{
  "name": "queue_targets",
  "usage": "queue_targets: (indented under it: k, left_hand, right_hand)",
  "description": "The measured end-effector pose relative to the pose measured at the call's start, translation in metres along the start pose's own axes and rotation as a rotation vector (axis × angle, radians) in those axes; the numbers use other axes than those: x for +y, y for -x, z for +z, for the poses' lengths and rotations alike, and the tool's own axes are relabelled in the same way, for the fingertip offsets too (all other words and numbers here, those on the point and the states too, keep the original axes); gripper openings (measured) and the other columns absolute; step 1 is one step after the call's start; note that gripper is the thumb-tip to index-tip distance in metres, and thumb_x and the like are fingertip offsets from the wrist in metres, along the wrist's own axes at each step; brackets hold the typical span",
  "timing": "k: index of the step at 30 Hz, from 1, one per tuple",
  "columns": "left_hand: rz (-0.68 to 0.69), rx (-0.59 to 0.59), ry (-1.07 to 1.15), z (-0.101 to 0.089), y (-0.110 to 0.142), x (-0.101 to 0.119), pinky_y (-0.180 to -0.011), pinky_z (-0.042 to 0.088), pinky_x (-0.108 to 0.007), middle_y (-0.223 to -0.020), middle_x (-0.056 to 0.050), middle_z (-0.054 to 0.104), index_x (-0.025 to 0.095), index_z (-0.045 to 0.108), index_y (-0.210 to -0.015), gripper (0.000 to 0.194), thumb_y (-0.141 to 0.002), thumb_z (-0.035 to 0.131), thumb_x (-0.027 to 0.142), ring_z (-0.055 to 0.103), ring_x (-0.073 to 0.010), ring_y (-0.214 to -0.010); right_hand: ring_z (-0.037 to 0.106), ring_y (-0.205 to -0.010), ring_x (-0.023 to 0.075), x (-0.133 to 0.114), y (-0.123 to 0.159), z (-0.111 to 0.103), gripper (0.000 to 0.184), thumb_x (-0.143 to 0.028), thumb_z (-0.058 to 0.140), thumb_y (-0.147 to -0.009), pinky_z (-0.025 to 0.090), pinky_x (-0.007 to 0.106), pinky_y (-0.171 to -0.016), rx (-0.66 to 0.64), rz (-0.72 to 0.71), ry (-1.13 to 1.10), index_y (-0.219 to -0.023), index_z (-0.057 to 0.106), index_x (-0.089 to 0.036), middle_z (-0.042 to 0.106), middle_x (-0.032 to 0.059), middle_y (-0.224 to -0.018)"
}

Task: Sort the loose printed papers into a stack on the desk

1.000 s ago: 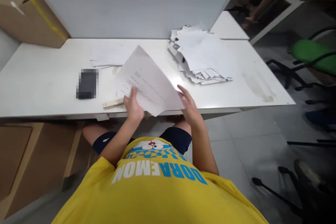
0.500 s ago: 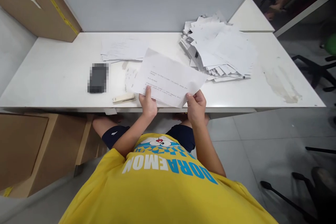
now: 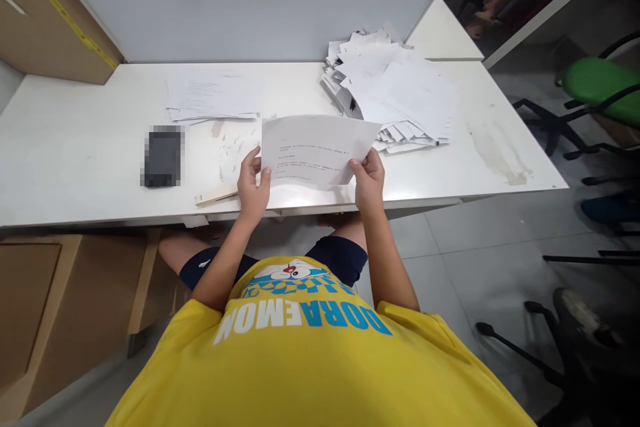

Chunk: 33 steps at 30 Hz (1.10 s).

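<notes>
A printed sheet of paper is held up over the front of the desk, its upper edge slightly curved. My right hand pinches its right edge, thumb in front and fingers behind. At the left edge is my left hand, closed, its thumb on the paper's lower left corner and its fingers curled beside the edge. A cream stapler lies just left of that hand, partly hidden by it. Beyond the sheet, a thin stack of papers lies at the left, and a large messy paper pile at the right.
A blurred dark object lies on the white desk at the left. A cardboard box stands in the back left corner against a grey partition. A green chair is at the right, where another person's limb also shows.
The sheet has turned from tilted to nearly level. My left hand has moved left, from the bottom edge to the left edge. The whole view has shifted to the right.
</notes>
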<state>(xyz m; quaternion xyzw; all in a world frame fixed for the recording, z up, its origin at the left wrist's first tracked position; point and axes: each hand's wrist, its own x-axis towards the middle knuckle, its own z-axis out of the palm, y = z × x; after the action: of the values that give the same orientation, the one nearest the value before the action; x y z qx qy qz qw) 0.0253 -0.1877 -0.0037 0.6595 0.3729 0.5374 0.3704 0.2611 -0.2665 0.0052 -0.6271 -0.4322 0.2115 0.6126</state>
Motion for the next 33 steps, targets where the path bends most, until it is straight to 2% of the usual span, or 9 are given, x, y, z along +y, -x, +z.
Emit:
queue_targets:
  k: [6, 12, 15, 18, 20, 23, 26, 29, 33]
  left_hand:
    - [0.053, -0.104, -0.088, 0.001, 0.002, -0.016, -0.112, 0.044, -0.042, -0.146, -0.016, 0.048, 0.027, 0.032, -0.148, 0.065, -0.095, 0.049, 0.061, 0.050, -0.0259, -0.136]
    - [0.026, -0.126, -0.156, 0.004, 0.002, -0.014, -0.117, 0.037, -0.042, -0.153, -0.014, 0.040, 0.029, 0.025, -0.152, 0.067, -0.097, 0.044, 0.061, 0.042, -0.0260, -0.143]
    - [0.073, -0.054, -0.196, 0.001, 0.004, -0.006, -0.111, 0.043, -0.043, -0.144, -0.014, 0.048, 0.030, 0.020, -0.155, 0.070, -0.097, 0.044, 0.061, 0.050, -0.0256, -0.133]
    - [0.153, 0.046, -0.283, -0.015, 0.005, 0.009, -0.102, 0.049, -0.041, -0.135, -0.015, 0.053, 0.028, 0.023, -0.154, 0.067, -0.098, 0.045, 0.056, 0.057, -0.0245, -0.122]
    - [0.199, 0.063, -0.371, -0.034, 0.004, 0.017, -0.102, 0.049, -0.042, -0.132, -0.013, 0.056, 0.027, 0.033, -0.150, 0.058, -0.099, 0.044, 0.052, 0.057, -0.0244, -0.120]
    - [0.232, -0.015, -0.512, -0.065, 0.006, 0.020, -0.107, 0.044, -0.046, -0.125, -0.011, 0.063, 0.025, 0.053, -0.136, 0.043, -0.100, 0.044, 0.047, 0.057, -0.0265, -0.121]
    - [0.246, -0.099, -0.639, -0.089, 0.014, 0.010, -0.111, 0.039, -0.052, -0.123, -0.009, 0.066, 0.025, 0.064, -0.122, 0.035, -0.100, 0.044, 0.044, 0.053, -0.0294, -0.128]
    - [0.245, -0.042, -0.714, -0.100, 0.029, -0.002, -0.120, 0.026, -0.055, -0.130, -0.001, 0.065, 0.030, 0.066, -0.118, 0.030, -0.100, 0.046, 0.043, 0.039, -0.0292, -0.144]
    - [0.190, 0.026, -0.692, -0.102, 0.045, -0.013, -0.125, 0.011, -0.055, -0.139, 0.001, 0.061, 0.028, 0.063, -0.128, 0.037, -0.100, 0.047, 0.045, 0.027, -0.0307, -0.151]
  right_hand:
    - [0.061, -0.107, 0.0267, 0.028, -0.006, 0.006, 0.048, -0.060, 0.059, -0.080, 0.050, 0.045, -0.096, -0.022, 0.007, -0.126, -0.113, 0.055, -0.026, 0.065, 0.0081, -0.108]
    - [0.062, -0.106, 0.0250, 0.036, -0.008, 0.010, 0.050, -0.060, 0.058, -0.080, 0.051, 0.040, -0.091, -0.126, 0.088, -0.106, -0.117, 0.051, -0.027, 0.066, 0.0083, -0.114]
    - [0.063, -0.096, 0.0235, 0.031, -0.007, 0.009, 0.050, -0.054, 0.059, -0.078, 0.052, 0.040, -0.086, -0.150, 0.134, -0.094, -0.119, 0.050, -0.027, 0.068, 0.0057, -0.104]
    - [0.064, -0.085, 0.0225, 0.025, -0.003, 0.010, 0.050, -0.045, 0.060, -0.077, 0.052, 0.041, -0.082, -0.228, 0.215, -0.094, -0.122, 0.051, -0.026, 0.069, 0.0028, -0.092]
    - [0.064, -0.083, 0.0222, 0.020, 0.002, 0.012, 0.051, -0.039, 0.058, -0.077, 0.052, 0.041, -0.082, -0.306, 0.263, -0.096, -0.125, 0.051, -0.024, 0.070, 0.0027, -0.091]
    - [0.065, -0.087, 0.0232, 0.011, 0.007, 0.015, 0.050, -0.031, 0.054, -0.078, 0.051, 0.043, -0.085, -0.390, 0.306, -0.033, -0.127, 0.053, -0.023, 0.071, 0.0046, -0.096]
    - [0.063, -0.094, 0.0259, 0.003, 0.009, 0.018, 0.049, -0.025, 0.052, -0.076, 0.049, 0.048, -0.089, -0.404, 0.312, 0.151, -0.125, 0.057, -0.023, 0.071, 0.0066, -0.103]
    - [0.062, -0.098, 0.0277, -0.003, 0.011, 0.020, 0.049, -0.022, 0.053, -0.075, 0.047, 0.050, -0.091, -0.414, 0.283, 0.261, -0.124, 0.059, -0.024, 0.070, 0.0070, -0.105]
    - [0.062, -0.088, 0.0248, -0.002, 0.016, 0.022, 0.045, -0.024, 0.053, -0.076, 0.049, 0.048, -0.086, -0.428, 0.272, 0.203, -0.121, 0.060, -0.024, 0.069, 0.0044, -0.094]
